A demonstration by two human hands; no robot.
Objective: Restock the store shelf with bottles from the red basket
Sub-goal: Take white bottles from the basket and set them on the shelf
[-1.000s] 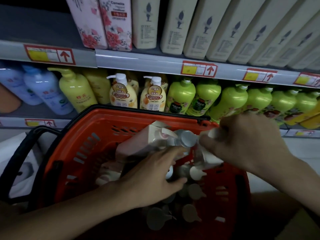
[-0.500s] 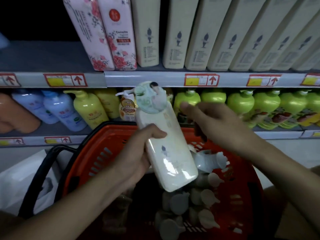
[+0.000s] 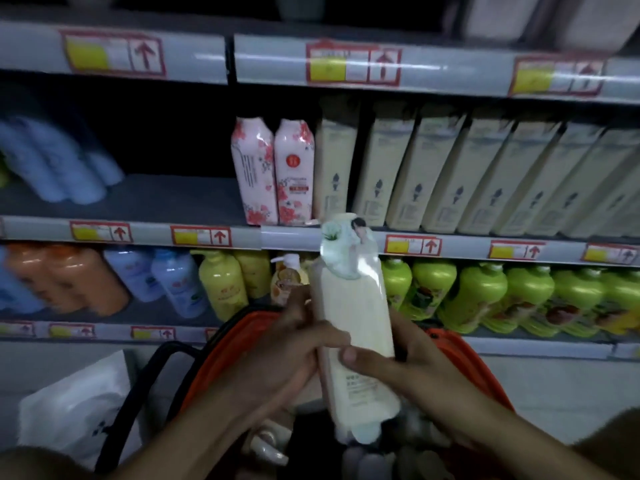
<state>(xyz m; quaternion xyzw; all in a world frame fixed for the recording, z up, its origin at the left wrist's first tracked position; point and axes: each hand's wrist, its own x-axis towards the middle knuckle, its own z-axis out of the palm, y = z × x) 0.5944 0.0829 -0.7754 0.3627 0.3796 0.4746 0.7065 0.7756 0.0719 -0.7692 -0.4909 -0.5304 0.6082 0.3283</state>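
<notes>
I hold the cream bottle (image 3: 356, 344) upright over the red basket (image 3: 481, 368), left hand (image 3: 277, 358) and right hand (image 3: 398, 365) wrapped round it, though blur hides how firmly, so it may slip back among the others.

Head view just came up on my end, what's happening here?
A person is restocking a store shelf. Both hands, left and right, hold one cream bottle upright over the red basket, which has more bottles in it. The bottle is not shelved yet; matching cream bottles stand in a row on the shelf above, beside two pink floral ones.
</notes>
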